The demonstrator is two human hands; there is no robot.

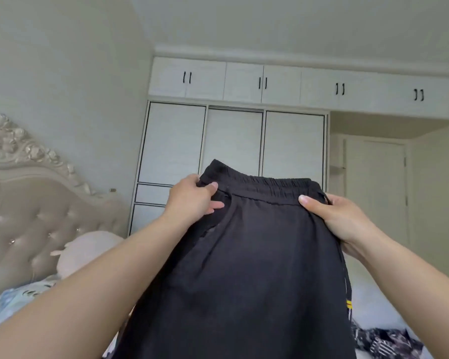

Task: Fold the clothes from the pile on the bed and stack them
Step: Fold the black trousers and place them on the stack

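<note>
Black trousers (246,268) hang in the air in front of the wardrobe (231,143), held up by their elastic waistband. At the band's left end the left hand (192,200) pinches the cloth, its fingers (213,187) curled over the edge. At the right end the right hand (340,218) grips it, thumb in front. Patterned clothes (384,343) lie on the bed (373,304) at near right.

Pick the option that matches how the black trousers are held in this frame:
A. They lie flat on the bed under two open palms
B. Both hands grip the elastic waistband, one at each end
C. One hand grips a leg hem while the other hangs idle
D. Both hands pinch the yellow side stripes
B: the left hand and the right hand each grip an end of the black trousers' gathered waistband, holding them up in the air.
</note>
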